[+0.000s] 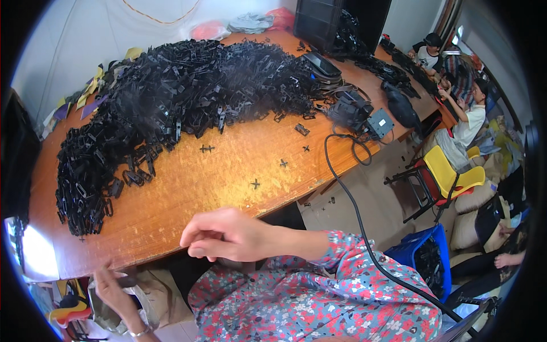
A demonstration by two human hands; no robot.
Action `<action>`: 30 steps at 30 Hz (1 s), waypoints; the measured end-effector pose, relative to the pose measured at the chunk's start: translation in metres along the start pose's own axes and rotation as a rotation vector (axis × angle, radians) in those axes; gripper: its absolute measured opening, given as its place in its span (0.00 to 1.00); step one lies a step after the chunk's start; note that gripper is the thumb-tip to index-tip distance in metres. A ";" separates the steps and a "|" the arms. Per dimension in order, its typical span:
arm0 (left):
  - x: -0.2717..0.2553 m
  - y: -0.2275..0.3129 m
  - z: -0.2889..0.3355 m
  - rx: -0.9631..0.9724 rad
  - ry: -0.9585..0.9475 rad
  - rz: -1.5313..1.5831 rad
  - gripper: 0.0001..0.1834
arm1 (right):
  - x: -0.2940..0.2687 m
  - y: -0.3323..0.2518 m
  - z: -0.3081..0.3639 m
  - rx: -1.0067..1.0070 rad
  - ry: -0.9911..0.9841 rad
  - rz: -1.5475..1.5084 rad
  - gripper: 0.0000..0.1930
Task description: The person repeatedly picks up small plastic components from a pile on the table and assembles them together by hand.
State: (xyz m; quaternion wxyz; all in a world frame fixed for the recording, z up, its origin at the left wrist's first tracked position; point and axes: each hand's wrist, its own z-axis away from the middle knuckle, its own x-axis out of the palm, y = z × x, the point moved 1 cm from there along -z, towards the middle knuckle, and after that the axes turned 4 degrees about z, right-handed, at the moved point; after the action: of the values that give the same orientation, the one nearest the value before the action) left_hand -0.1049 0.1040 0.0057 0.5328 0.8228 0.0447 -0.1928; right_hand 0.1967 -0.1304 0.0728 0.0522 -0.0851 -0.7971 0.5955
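Observation:
My right hand (228,233) hovers over the front edge of the wooden table (211,182), its fingers curled in toward the thumb. Whatever it may hold is hidden. At the lower left, my left hand (115,296) is over an open pale bag (156,293) below the table edge. Its fingers are stretched out and slightly blurred, with nothing seen in them. A large heap of small black plastic clips (188,85) covers the back and left of the table. Single small black cross-shaped pieces (255,183) lie scattered between the heap and the near edge.
A black cable (342,185) runs from a small grey box (380,123) across my right side. A blue crate (424,259) with black parts stands at my right. Beyond are a yellow chair (447,171) and other people seated. A black bin (319,25) stands at the back.

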 end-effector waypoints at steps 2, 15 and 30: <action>-0.052 -0.041 0.006 -0.014 0.042 -0.068 0.18 | -0.013 -0.054 0.015 -0.258 0.082 0.040 0.07; -0.136 -0.214 0.066 -0.425 -0.108 -0.467 0.21 | 0.040 -0.119 0.019 -0.591 0.342 -0.285 0.19; -0.122 -0.192 0.057 -0.030 0.090 -0.590 0.17 | 0.056 -0.112 0.020 -0.399 0.347 -1.055 0.06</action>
State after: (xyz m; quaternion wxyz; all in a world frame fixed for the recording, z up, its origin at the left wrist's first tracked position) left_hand -0.2863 0.1511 -0.1357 0.4633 0.7739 0.3085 -0.3020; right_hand 0.1298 -0.1686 0.1734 0.4541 0.2185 -0.8081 0.3049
